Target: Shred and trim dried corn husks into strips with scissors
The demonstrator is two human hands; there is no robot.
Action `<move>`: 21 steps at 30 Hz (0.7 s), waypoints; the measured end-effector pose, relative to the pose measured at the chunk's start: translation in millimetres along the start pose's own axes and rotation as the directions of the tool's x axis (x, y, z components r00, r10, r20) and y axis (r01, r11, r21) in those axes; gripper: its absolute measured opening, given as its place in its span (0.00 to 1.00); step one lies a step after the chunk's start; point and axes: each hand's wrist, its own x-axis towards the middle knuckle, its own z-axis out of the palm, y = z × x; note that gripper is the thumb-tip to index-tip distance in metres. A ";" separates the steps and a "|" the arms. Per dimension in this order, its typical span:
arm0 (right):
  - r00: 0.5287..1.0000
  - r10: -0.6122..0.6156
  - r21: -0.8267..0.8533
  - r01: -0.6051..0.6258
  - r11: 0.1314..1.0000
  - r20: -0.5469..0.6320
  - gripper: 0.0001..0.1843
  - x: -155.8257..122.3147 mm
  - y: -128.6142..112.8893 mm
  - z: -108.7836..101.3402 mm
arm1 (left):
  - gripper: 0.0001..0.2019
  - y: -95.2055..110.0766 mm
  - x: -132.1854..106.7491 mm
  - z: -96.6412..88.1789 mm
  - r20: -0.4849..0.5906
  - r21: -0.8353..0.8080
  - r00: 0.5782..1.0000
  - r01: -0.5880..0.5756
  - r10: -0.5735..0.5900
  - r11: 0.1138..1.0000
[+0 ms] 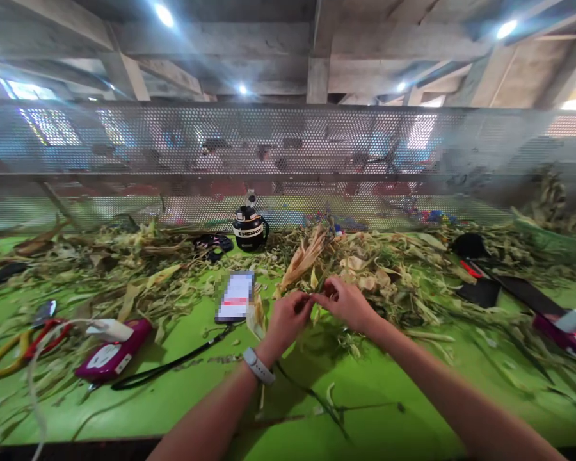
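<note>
My left hand (288,317) and my right hand (346,301) meet over the green table (379,410), fingers pinched together on a thin strip of dried leaf (315,298). A bunch of dried corn husk (303,257) rises just behind the hands. A light wristband (259,366) sits on my left wrist. Husk scraps lie under and around both hands.
A phone (236,296) lies left of my hands, with a black cord (173,365) trailing from it. A magenta device (115,351) and scissors (24,339) lie at the left. A black mug (249,228) stands by the perforated metal screen (288,147). Dark tools (489,282) lie right.
</note>
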 end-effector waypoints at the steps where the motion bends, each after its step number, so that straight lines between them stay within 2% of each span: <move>1: 1.000 0.000 0.087 -0.002 0.996 0.024 0.12 3.6 1.9 5.3 | 0.13 0.5 -1.4 -0.3 -0.004 0.002 1.000 -0.011 0.011 1.000; 4: 0.994 0.017 0.305 -0.050 0.951 0.111 0.09 10.2 10.5 13.4 | 0.14 -1.1 -2.7 -1.4 0.003 -0.060 1.000 -0.005 0.005 0.998; 7: 0.988 0.021 0.304 -0.067 0.950 0.155 0.06 10.7 15.6 11.3 | 0.15 -4.4 -0.8 -1.0 0.022 -0.161 0.999 0.027 -0.024 0.987; 9: 0.989 0.007 0.168 -0.033 0.985 0.150 0.06 9.8 16.2 5.4 | 0.15 -5.4 0.6 -0.3 0.051 -0.246 0.996 0.083 -0.073 0.966; 11: 0.995 0.018 -0.092 -0.009 0.996 0.096 0.08 10.7 18.0 -4.9 | 0.16 -4.6 1.1 -0.2 0.122 -0.336 0.982 0.178 -0.145 0.925; 14: 0.996 0.080 -0.480 -0.086 0.873 -0.033 0.12 19.0 30.7 -30.9 | 0.17 -0.6 0.1 -2.5 0.260 -0.427 0.939 0.322 -0.226 0.845; 15: 0.991 0.109 -0.543 -0.131 0.830 -0.073 0.14 23.1 38.3 -42.1 | 0.17 1.1 -0.3 -3.7 0.298 -0.442 0.925 0.352 -0.236 0.825; 17: 0.952 0.236 -0.598 -0.306 0.741 -0.195 0.15 30.5 56.4 -65.7 | 0.17 4.6 -0.8 -6.4 0.339 -0.464 0.909 0.386 -0.243 0.797; 19: 0.896 0.341 -0.602 -0.443 0.664 -0.284 0.16 33.3 74.0 -86.2 | 0.18 7.2 -0.8 -8.5 0.339 -0.480 0.909 0.390 -0.244 0.786; 21: 0.854 0.400 -0.594 -0.520 0.614 -0.334 0.15 29.0 85.1 -98.9 | 0.17 8.4 -0.3 -9.9 0.309 -0.493 0.917 0.381 -0.252 0.782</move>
